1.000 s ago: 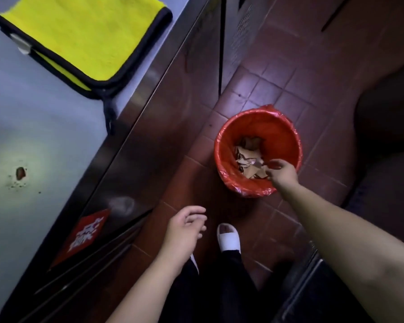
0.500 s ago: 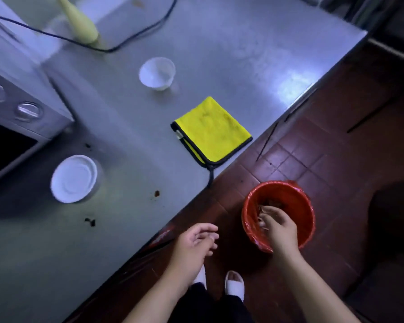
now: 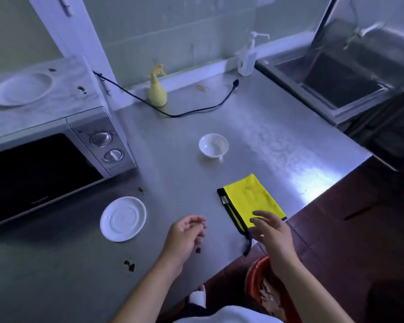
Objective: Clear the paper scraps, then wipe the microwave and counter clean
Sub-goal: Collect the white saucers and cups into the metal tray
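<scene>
A folded yellow cloth (image 3: 250, 198) with a black border lies near the steel counter's (image 3: 254, 127) front edge. My right hand (image 3: 269, 231) hovers over the cloth's near corner, fingers spread and empty. To its left, my left hand (image 3: 184, 236) hangs over the counter with loosely curled fingers, holding nothing. The silver microwave (image 3: 103, 145) stands at the left, its top smudged with dark spots. Dark crumbs (image 3: 129, 265) dot the counter near me. The red bin (image 3: 254, 279) with brown paper scraps (image 3: 265, 293) sits on the floor at my right, partly behind my right arm.
A white saucer (image 3: 123, 219) lies in front of the microwave and a white plate (image 3: 21, 88) on top of it. A small white bowl (image 3: 213, 145), yellow spray bottle (image 3: 158, 92), black cord (image 3: 196, 110) and soap pump (image 3: 247, 59) stand further back. A sink (image 3: 336, 80) is at far right.
My right hand has come up out of the red bin and now hovers over the yellow cloth. My view has swung from the floor up to the counter. The left hand rose above the counter.
</scene>
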`<state>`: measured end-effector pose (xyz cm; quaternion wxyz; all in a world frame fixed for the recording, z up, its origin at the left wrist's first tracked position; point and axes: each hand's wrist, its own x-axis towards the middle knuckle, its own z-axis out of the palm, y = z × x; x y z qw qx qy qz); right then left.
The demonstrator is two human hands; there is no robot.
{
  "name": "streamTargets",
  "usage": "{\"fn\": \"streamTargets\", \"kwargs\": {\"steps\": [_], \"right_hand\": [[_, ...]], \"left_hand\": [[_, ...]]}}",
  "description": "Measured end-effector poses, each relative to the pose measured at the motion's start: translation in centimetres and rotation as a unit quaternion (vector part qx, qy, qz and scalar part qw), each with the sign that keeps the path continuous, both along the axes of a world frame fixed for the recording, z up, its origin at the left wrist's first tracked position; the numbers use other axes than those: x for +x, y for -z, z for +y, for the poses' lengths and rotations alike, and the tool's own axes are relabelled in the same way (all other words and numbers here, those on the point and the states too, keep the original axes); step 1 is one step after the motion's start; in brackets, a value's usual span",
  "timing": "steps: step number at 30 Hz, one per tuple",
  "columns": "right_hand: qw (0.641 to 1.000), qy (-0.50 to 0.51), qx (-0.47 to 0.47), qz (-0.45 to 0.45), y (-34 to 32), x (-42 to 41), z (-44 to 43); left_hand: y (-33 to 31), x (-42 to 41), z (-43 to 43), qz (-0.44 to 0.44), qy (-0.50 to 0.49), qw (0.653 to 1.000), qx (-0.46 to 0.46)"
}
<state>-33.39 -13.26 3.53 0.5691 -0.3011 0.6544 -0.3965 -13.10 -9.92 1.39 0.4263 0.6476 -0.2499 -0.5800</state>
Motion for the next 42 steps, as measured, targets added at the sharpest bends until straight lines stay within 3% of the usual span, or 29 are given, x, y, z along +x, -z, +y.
{"fn": "streamTargets", "kwargs": {"steps": [8,18,23,29,34,38,42], "right_hand": [[0.998,-0.050,0.043,-0.015,0.8,4.2,-8.6],[0.992,-0.071,0.102,0.000,6.4,7.6,-25.8],[0.986,-0.123,0.114,0.020,9.9,8.8,-28.2],[0.987,-0.102,0.121,0.037,10.8,10.1,-28.0],[0.987,-0.131,0.098,0.005,7.6,11.0,-23.7],[0.970,-0.226,0.066,-0.057,3.7,12.6,-14.9],[0.931,-0.356,0.034,-0.077,0.4,16.8,-3.2]], "left_hand": [[-0.5,4.1,-0.4,-0.016,-0.074,0.997,0.029],[-2.3,5.8,0.7,-0.012,-0.216,0.974,0.061],[-2.5,5.0,-0.1,0.002,-0.232,0.970,0.075],[-2.6,4.9,2.3,0.003,-0.245,0.965,0.097],[-2.9,5.7,5.5,0.012,-0.276,0.957,0.083],[-3.7,7.7,8.1,0.019,-0.302,0.952,0.044],[-5.0,10.5,13.1,0.034,-0.334,0.941,-0.035]]}}
